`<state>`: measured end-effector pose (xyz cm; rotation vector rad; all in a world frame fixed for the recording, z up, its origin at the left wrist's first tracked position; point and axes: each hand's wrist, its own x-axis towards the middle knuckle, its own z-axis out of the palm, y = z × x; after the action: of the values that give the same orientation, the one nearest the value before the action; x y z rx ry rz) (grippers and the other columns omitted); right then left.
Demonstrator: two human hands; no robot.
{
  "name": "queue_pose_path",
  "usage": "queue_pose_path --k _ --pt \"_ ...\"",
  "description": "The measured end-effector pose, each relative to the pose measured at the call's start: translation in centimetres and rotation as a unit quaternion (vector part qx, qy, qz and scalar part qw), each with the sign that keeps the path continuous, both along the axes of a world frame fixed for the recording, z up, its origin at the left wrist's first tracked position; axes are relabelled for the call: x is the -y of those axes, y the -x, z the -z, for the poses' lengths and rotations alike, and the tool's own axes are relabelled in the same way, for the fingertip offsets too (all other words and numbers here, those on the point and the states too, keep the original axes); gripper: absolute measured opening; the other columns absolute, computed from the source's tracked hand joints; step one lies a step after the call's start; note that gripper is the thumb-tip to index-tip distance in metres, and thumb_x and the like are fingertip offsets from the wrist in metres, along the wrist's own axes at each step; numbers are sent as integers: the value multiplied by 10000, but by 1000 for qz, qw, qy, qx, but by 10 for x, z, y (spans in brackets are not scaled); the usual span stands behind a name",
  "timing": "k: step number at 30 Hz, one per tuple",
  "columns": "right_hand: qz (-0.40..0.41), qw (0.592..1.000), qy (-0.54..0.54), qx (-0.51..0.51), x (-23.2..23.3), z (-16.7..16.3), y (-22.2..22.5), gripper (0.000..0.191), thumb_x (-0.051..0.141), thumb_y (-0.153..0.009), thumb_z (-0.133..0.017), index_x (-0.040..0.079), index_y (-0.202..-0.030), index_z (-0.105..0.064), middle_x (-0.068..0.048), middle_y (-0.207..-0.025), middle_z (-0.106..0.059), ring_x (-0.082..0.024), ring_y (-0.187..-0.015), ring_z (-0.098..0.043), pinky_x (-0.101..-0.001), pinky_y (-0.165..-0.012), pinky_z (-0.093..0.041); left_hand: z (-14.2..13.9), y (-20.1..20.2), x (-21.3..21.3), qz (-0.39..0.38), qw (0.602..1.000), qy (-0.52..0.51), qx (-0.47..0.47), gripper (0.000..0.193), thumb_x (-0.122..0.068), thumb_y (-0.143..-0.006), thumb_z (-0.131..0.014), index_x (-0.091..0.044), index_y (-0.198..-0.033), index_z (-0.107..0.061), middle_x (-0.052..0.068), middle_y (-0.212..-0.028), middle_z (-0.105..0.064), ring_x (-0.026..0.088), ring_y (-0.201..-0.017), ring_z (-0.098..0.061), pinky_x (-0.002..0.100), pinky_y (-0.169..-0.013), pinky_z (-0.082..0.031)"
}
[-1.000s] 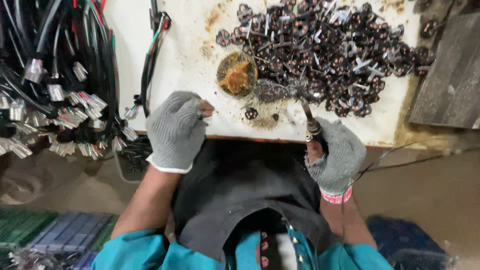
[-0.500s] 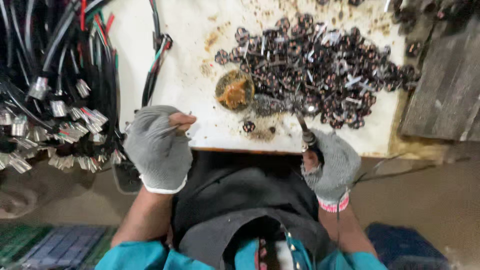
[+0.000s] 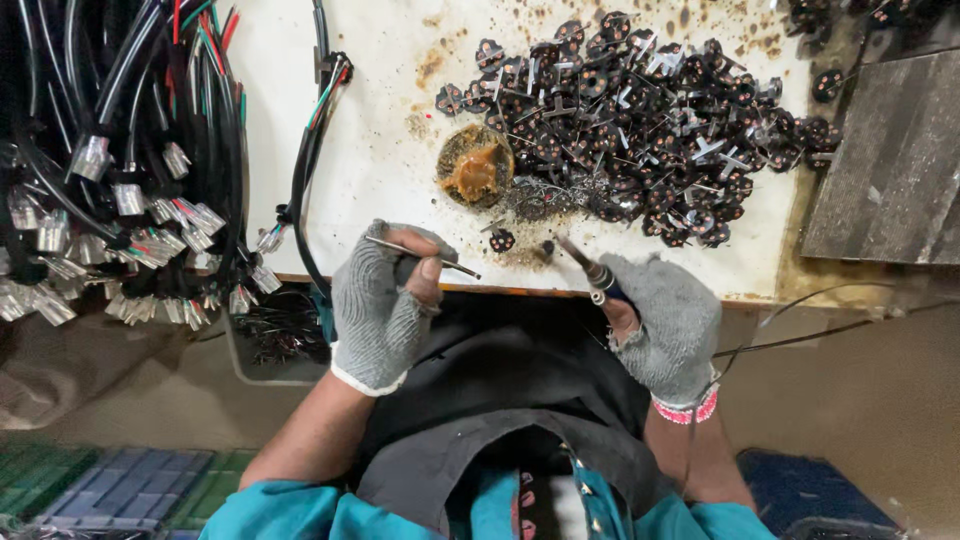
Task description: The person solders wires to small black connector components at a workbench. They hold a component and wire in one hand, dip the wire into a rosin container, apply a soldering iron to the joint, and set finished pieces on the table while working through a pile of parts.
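Note:
My left hand, in a grey fingerless glove, pinches a thin solder wire that points right towards a small black round part on the white table. My right hand, also gloved, grips a soldering iron whose tip points up-left near the same part. A round tin of brown flux sits just beyond. A large heap of small black round parts with copper dots covers the table behind the iron.
Bundles of black cables with clear plug ends hang over the table's left side. A grey slab lies at the right. The iron's cord trails right. A dark tray of parts sits below the table edge.
My left hand now holds out a thin solder wire towards the single part, where before its fingers were curled near the table edge. The right hand with the iron stayed near the same spot.

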<state>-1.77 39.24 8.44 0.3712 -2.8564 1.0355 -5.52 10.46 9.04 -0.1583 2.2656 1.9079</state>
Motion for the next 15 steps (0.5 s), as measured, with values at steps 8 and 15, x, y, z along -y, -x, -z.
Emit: queue_pose_path --k 8,15 --pt "-50 999 1 7 17 -12 -1 303 255 -928 -701 39 -1136 -743 -145 -823 -674 -372 -747 -656 -465 -690 -517 21 -8 -13 -43 995 -81 -33 83 -44 -1065 -621 -25 -1128 -570 59 -982 -624 103 -797 -590 256 -735 -509" --pt "-51 999 -4 -5 21 -11 1 233 238 -925 -724 89 -1097 -775 -126 -862 -713 -358 -800 -696 -458 -736 -548 33 -10 -16 -56 993 -104 -10 112 -30 -1048 -627 -47 -1140 -565 47 -986 -612 93 -776 -598 248 -720 -510"
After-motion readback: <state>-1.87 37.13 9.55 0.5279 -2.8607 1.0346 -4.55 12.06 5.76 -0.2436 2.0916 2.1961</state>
